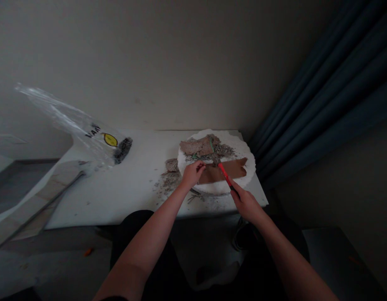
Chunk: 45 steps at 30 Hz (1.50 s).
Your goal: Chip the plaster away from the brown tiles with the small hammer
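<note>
Both your bare forearms rise from the lower edge of the head view and slant inward to the white slab (250, 161) on the table (131, 184), left arm the longer in view. Your knees, in black, lie below the table's near edge.

Right hand (246, 203): fingers wrapped closed round the dark lower end of the red-handled tool (225, 172), wrist off the slab's near right side. The shaft tilts up and leftward from your fist; its greyish head sits by the upper edge of the brown strip (232, 169), too blurred to say if the two touch.

Left hand (192, 174): back of hand up, fingers curled, thumb and fingertips drawn close together at the strip's left end. Whether you pinch the strip or some small bit there, I cannot tell.

The brown strip lies across the near half of the slab, its right end notched. Beyond it, a crumbly brownish slab piece (193, 146) with a green edge, grey crumbs (226, 150) about it. Left of your left hand, on the table: a small chunk (171, 165) and scattered debris. Farther left, a clear plastic bag (87, 129), dark matter in its lower end.
</note>
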### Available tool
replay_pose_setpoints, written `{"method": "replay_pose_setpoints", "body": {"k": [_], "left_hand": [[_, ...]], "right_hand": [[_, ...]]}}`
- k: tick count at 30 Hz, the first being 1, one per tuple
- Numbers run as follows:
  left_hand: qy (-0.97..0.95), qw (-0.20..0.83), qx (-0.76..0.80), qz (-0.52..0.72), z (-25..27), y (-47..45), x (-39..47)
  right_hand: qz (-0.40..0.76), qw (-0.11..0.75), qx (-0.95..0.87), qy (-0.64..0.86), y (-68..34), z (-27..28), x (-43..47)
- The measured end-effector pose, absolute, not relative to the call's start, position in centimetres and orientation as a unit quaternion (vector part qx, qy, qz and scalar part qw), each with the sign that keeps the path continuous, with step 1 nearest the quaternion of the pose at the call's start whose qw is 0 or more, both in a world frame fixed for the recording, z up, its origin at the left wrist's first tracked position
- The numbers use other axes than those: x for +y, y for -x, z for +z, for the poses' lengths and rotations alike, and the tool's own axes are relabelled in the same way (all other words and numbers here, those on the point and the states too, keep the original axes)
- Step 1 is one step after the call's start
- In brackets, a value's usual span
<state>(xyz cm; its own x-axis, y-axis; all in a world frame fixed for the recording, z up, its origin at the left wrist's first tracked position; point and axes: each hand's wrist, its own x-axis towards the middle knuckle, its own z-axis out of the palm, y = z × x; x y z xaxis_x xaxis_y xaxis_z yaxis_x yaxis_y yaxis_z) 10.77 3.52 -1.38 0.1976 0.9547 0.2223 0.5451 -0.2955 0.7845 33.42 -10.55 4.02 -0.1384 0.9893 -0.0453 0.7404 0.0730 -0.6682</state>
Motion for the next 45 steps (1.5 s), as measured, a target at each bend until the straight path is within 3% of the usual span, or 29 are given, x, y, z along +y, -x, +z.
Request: {"method": "replay_pose_setpoints", "body": {"k": [27,36,45], "left_hand": [[-0.747,0.264,0.512,0.33,-1.2,-10.9,3.1],[-0.727,0.265,0.535,0.338,-1.4,-11.1,3.1],[-0.72,0.27,0.536,0.348,-1.6,-11.3,3.1]], "right_hand": [[0.283,0.208,-0.698,0.624,-33.4,4.6,-10.5],[0.303,0.29,-0.691,0.589,-32.5,5.8,-11.5],[0.323,0.309,-0.692,0.567,-31.9,7.2,-11.5]]}}
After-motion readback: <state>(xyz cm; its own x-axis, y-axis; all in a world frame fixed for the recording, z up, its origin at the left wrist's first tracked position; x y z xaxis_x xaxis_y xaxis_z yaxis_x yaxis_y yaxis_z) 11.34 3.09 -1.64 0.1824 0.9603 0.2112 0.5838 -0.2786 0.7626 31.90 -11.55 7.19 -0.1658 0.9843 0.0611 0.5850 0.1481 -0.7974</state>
